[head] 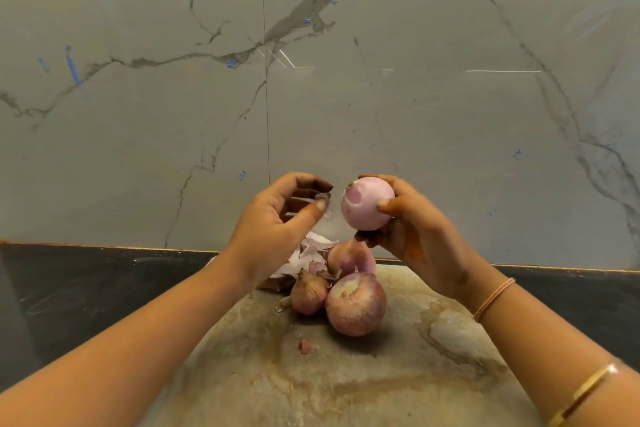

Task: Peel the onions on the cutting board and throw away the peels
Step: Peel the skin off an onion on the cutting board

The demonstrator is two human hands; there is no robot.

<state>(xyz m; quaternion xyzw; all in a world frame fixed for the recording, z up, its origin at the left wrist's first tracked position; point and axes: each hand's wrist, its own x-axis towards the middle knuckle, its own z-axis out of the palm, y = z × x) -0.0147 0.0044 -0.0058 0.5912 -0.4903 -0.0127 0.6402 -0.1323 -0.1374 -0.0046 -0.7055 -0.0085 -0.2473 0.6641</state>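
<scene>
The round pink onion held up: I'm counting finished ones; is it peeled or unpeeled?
Peeled on the visible side: the round pink onion shows smooth pale flesh, no papery skin.

A grey marble-look wall [450, 28] filled most of the view, crossed by dark branching veins [156, 62] and dotted with small blue marks [73, 66]. A thin vertical seam [267, 114] split it into two slabs. Bright streaks of reflected light [502, 71] lay across its glossy face. Along its foot ran a black counter [86, 288], a narrow golden line [104, 246] marking the joint at the counter's back edge.
</scene>
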